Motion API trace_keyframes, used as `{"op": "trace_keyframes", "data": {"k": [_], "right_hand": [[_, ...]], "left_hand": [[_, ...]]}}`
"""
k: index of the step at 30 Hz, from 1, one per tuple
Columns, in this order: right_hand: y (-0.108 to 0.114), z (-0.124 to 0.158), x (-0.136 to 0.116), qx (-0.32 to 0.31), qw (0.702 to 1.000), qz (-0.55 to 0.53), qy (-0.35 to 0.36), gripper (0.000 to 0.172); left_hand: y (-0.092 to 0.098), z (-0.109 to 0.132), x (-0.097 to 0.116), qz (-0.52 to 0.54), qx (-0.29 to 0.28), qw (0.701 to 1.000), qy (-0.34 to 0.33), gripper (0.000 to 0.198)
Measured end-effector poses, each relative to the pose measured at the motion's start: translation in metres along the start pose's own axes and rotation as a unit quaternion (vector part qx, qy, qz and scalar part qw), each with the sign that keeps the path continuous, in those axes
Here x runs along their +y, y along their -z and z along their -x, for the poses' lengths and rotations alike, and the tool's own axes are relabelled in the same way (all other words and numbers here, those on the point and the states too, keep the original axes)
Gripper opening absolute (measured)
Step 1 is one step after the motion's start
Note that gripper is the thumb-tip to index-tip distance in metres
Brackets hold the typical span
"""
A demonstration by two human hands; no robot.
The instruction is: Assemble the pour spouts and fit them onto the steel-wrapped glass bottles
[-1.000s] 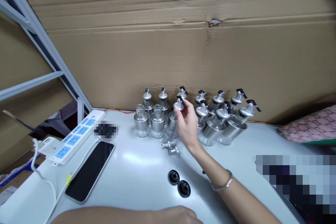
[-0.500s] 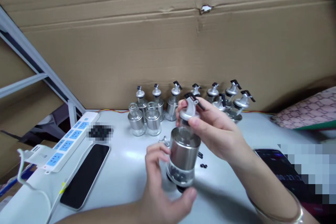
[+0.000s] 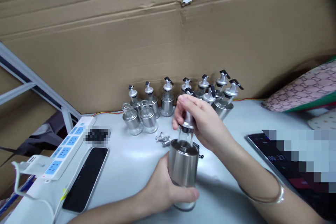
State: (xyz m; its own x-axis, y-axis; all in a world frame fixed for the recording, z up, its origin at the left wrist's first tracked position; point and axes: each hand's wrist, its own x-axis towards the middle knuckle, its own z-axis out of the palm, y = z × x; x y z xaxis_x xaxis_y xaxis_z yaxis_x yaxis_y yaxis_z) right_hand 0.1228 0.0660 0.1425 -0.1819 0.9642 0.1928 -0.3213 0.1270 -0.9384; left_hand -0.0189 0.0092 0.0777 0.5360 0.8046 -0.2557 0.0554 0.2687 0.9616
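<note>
My left grip [image 3: 163, 182] hugs glass bottle [image 3: 183, 166] | right grip [image 3: 200, 116] wraps its spout [image 3: 188, 123] | back bottles [image 3: 167, 105] topped, two bottles [image 3: 148, 118] bare

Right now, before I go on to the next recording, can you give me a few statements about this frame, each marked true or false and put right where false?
1. The left hand is wrapped around the body of a bottle. True.
2. The right hand is on that bottle's spout. True.
3. The two hands hold separate bottles. False: both are on the same one.
4. Two bottles without spouts stand to the left of the held one. True.
5. Those two lie on their sides. False: they stand upright.
6. The left hand is higher than the right. False: it is lower.
</note>
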Motion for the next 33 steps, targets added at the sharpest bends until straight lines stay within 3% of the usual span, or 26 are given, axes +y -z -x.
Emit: {"op": "trace_keyframes", "data": {"k": [4,8,12,13,15,18,20,24,28,31,33], "right_hand": [[0.004,-0.001,-0.009,-0.047,0.998,-0.005,-0.045,0.037],[0.005,0.0,-0.014,-0.003,0.988,-0.118,-0.102,0.049],[0.004,0.001,-0.014,0.017,0.962,-0.238,-0.131,0.048],[0.005,0.0,-0.015,0.017,0.956,-0.257,-0.141,0.048],[0.005,0.0,-0.016,0.011,0.941,-0.296,-0.163,0.049],[0.005,0.001,-0.02,0.005,0.918,-0.359,-0.167,0.05],[0.003,0.002,-0.022,0.016,0.91,-0.389,-0.14,0.049],[0.0,0.003,-0.023,0.061,0.904,-0.409,-0.11,0.049],[-0.001,0.004,-0.022,0.097,0.905,-0.405,-0.085,0.047],[0.002,0.004,-0.023,0.053,0.926,-0.368,-0.06,0.05],[0.008,0.003,-0.025,-0.022,0.945,-0.319,-0.077,0.051]], "left_hand": [[0.002,-0.005,-0.001,-0.026,0.03,0.999,-0.022,0.049],[0.002,-0.005,-0.006,-0.026,-0.006,1.0,-0.004,0.053],[0.007,-0.001,-0.008,0.009,-0.04,0.999,0.034,0.054],[0.009,-0.001,-0.01,0.033,-0.071,0.996,0.05,0.052],[0.013,-0.006,-0.021,0.107,-0.184,0.972,0.098,0.048],[0.017,-0.018,-0.049,0.253,-0.409,0.864,0.151,0.061],[0.017,-0.024,-0.066,0.266,-0.472,0.817,0.195,0.055],[0.014,-0.022,-0.077,0.307,-0.437,0.83,0.162,0.065],[0.011,-0.012,-0.061,0.328,-0.405,0.846,0.115,0.064],[0.013,-0.006,-0.043,0.331,-0.387,0.855,0.099,0.065],[0.017,-0.003,-0.031,0.301,-0.337,0.885,0.113,0.065]]}}
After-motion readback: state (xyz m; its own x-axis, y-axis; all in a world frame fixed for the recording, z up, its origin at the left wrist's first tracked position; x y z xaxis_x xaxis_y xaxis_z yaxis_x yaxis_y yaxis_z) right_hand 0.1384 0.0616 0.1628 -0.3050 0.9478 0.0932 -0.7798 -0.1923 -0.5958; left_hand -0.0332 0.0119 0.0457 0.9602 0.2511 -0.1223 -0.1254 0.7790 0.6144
